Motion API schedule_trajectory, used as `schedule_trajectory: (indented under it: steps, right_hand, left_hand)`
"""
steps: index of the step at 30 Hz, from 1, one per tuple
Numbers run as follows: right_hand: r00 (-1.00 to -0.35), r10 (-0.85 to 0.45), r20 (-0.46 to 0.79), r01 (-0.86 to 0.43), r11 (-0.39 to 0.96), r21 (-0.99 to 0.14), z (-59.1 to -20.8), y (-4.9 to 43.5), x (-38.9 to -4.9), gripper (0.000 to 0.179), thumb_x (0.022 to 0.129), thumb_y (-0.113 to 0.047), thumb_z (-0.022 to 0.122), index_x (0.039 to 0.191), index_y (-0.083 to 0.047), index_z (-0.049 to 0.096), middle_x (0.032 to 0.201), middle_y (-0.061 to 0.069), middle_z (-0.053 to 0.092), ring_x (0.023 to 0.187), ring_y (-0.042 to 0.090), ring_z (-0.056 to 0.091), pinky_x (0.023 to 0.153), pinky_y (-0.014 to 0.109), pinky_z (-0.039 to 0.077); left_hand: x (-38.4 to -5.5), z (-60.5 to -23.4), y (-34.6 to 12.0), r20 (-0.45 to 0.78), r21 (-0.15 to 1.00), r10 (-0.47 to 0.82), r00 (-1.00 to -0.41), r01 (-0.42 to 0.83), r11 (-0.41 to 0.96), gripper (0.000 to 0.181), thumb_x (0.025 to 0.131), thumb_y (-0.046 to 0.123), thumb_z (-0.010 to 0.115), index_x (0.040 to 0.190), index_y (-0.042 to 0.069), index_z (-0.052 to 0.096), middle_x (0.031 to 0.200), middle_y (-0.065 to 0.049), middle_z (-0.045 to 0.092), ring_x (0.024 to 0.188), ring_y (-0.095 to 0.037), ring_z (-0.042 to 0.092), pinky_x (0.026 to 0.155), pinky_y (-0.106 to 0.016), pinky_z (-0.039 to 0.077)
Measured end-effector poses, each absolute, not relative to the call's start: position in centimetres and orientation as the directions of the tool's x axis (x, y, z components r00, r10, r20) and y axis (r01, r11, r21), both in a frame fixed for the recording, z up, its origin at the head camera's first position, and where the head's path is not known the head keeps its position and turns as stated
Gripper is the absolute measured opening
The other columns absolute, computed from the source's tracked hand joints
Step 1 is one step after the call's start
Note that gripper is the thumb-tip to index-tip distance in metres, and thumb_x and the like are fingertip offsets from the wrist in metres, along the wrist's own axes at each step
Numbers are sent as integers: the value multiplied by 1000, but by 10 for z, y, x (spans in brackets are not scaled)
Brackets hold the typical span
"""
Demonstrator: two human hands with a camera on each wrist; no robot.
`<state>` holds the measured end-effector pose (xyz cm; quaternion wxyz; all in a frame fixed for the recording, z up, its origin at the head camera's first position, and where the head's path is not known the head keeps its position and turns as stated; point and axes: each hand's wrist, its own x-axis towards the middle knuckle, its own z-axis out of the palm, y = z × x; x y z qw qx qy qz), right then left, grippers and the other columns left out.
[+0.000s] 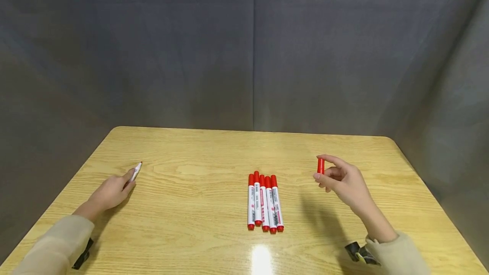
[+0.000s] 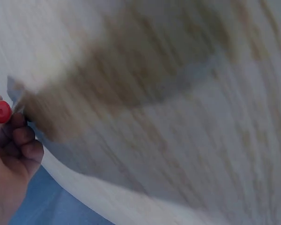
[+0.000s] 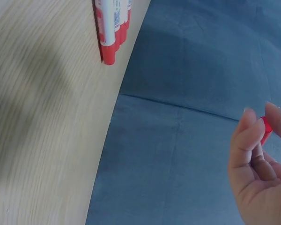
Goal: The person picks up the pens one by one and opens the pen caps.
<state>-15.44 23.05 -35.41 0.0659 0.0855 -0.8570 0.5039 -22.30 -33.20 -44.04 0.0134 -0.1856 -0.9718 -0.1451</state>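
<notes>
On the left side of the table, my left hand (image 1: 111,191) grips an uncapped whiteboard marker (image 1: 136,172), its tip pointing away from me. The marker's red end (image 2: 2,112) shows between the fingers in the left wrist view. Over the right side, my right hand (image 1: 345,181) pinches a red marker cap (image 1: 321,166) upright between thumb and fingertips, raised above the tabletop. The same cap (image 3: 266,130) is partly covered by the fingers in the right wrist view. Between the hands lie several capped red-and-white markers (image 1: 263,203), side by side with caps pointing away.
The light wooden table (image 1: 183,224) has rounded far corners. Grey cloth (image 1: 172,54) hangs behind it and along both sides. A dark strap (image 1: 361,253) hangs at the right sleeve, and another dark piece (image 1: 82,254) at the left sleeve.
</notes>
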Motion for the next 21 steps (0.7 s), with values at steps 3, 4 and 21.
schedule_trajectory:
  steps: [3,4,21]
  right_hand:
    - [-976,-85,199,-215,493,-843,-355,233,-156,49,83,-15,67,127,-4,50,72,11,62,56,18,56,52,29,47]
    - [-977,-87,197,-214,500,-839,-355,234,-156,49,83,-15,67,127,-4,50,71,12,62,56,18,56,52,29,46]
    - [-982,-60,179,-178,610,-772,-363,270,-168,52,81,-16,69,127,-2,49,73,10,61,58,15,56,50,26,44]
  left_hand:
    - [-223,-440,-331,45,221,346,-937,347,911,47,94,13,46,132,-14,36,55,0,37,44,-11,31,43,-26,28]
    - [-223,-440,-331,30,205,337,-941,335,920,48,94,14,45,133,-13,35,55,-1,38,45,-12,32,43,-27,28]
    - [-221,-416,-317,113,234,218,-969,240,942,63,97,33,41,138,-11,25,44,3,31,38,-8,19,35,-21,20]
